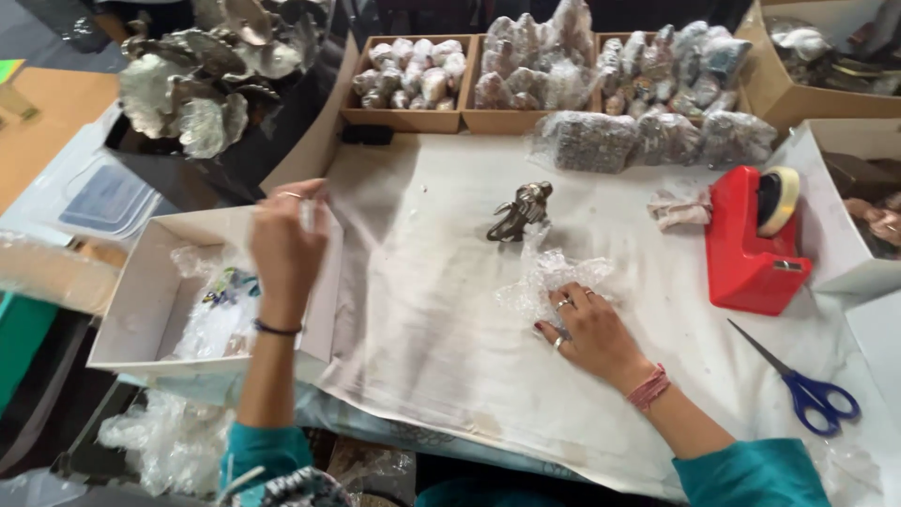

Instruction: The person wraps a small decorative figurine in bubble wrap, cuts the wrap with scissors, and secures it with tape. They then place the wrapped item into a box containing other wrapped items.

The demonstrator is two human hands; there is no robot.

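My left hand [284,246] is raised over the edge of a white cardboard box [141,296], its fingers closed on a thin clear plastic sheet [347,211] that stretches toward the table's middle. My right hand [587,330] rests flat on the white table cover, fingers on a crumpled piece of bubble wrap [549,277]. Just beyond the wrap stands a small dark metal figurine [519,211], untouched by either hand. The box holds more clear wrapping and a small colourful item [225,286].
A red tape dispenser [751,239] stands at the right, blue-handled scissors [807,390] nearer me. Cardboard trays of wrapped pieces [413,75] line the far edge, with bubble-wrapped bundles [657,139] in front. Metal leaf-shaped ornaments [211,75] sit far left. Loose plastic [164,437] hangs below the box.
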